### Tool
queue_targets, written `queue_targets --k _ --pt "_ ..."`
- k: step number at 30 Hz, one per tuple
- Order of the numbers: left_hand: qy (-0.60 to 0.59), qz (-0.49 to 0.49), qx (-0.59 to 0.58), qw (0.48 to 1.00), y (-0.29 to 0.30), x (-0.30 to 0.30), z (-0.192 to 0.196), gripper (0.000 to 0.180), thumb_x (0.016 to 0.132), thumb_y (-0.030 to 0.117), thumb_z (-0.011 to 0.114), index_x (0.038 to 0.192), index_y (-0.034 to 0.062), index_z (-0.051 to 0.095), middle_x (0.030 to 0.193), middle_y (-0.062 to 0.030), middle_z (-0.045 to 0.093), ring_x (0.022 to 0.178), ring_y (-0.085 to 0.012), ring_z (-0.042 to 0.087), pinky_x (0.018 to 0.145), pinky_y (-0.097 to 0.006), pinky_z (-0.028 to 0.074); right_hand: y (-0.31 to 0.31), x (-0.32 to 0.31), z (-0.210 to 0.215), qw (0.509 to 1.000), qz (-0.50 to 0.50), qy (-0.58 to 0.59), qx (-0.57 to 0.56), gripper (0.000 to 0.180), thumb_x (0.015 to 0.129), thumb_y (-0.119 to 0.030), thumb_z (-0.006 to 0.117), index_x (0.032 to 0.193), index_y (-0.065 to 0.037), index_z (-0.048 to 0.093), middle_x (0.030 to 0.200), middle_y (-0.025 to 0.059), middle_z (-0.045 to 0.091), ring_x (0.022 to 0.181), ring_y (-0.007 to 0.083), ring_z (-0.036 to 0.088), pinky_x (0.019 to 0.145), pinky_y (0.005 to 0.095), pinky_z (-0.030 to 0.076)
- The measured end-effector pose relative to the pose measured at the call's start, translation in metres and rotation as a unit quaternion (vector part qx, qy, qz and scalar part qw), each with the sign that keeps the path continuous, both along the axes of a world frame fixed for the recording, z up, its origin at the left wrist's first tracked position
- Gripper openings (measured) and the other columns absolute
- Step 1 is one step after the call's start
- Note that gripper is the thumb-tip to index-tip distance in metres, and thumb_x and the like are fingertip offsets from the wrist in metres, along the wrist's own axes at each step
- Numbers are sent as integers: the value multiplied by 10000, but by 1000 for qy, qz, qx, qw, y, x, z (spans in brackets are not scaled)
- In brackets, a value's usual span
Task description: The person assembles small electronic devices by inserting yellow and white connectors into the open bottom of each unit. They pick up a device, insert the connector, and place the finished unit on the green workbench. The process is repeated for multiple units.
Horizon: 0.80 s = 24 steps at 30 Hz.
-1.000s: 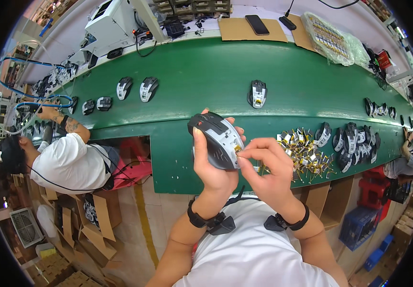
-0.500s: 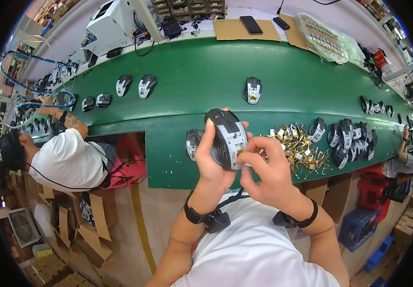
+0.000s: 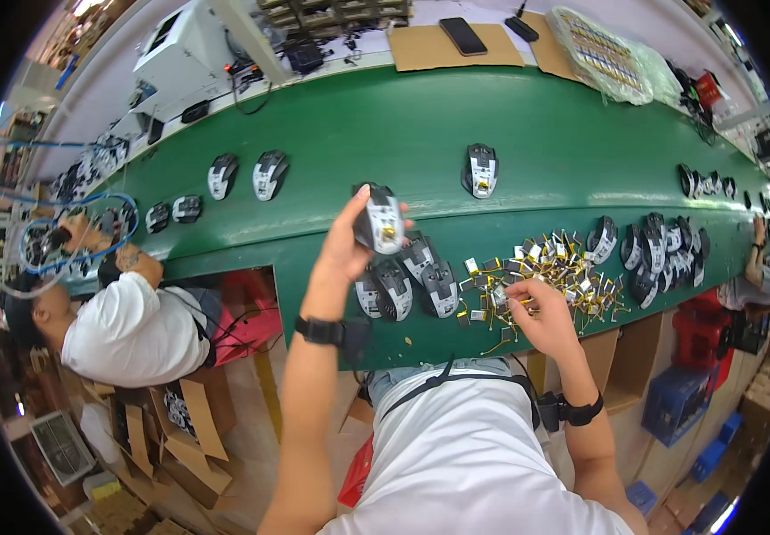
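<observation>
My left hand (image 3: 346, 239) grips a part-built computer mouse (image 3: 380, 214), black and light grey, raised over the green bench. A small yellow piece shows in the opening at its near end. Below it on the bench lie several similar mice (image 3: 438, 290), close together. My right hand (image 3: 543, 316) reaches to the near-left side of a loose pile of small silver batteries (image 3: 572, 276) with yellow tape and thin leads. Its thumb and forefinger are drawn together among the batteries; whatever is between the tips is too small to make out.
A lone mouse (image 3: 481, 169) sits farther back on the green bench (image 3: 349, 116). More mice (image 3: 662, 254) are grouped right of the batteries. A phone (image 3: 463, 37) rests on cardboard at the back. Another person (image 3: 135, 321) works at the left; open cartons (image 3: 193, 437) stand on the floor.
My left hand has carried the mouse up and away from my body. My right hand has left the mouse and moved right and down to the battery pile. Mice formerly covered by my hands now show.
</observation>
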<state>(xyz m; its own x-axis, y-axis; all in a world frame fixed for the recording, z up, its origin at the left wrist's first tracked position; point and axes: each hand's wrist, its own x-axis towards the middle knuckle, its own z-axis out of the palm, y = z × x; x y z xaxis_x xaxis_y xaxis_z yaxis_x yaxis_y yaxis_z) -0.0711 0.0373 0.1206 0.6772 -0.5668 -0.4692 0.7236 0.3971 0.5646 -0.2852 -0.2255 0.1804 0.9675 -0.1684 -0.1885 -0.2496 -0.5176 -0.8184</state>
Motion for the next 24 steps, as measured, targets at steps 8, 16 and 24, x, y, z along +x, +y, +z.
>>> queue_targets --k 8,16,24 --pt "-205 98 353 907 10 106 -129 431 845 335 748 1021 -51 669 953 -96 694 818 -136 623 751 -285 482 -10 4 -67 983 -1 51 -175 103 801 -55 665 902 -43 674 860 105 669 793 263 678 687 369 533" --pt "-561 161 719 377 72 154 -97 599 791 381 710 1261 62 520 1241 -173 535 1191 -378 473 994 -514 375 -15 -17 -66 975 -68 93 -188 129 812 -19 644 937 -49 627 860 107 673 712 281 683 652 379 535" --pt "-386 -3 807 447 125 175 -145 914 737 594 745 1333 -16 418 1333 -239 492 1240 -429 461 981 -535 424 1 -61 -86 991 -59 112 -42 251 830 -46 688 1065 -47 599 822 78 705 728 194 695 663 310 541"
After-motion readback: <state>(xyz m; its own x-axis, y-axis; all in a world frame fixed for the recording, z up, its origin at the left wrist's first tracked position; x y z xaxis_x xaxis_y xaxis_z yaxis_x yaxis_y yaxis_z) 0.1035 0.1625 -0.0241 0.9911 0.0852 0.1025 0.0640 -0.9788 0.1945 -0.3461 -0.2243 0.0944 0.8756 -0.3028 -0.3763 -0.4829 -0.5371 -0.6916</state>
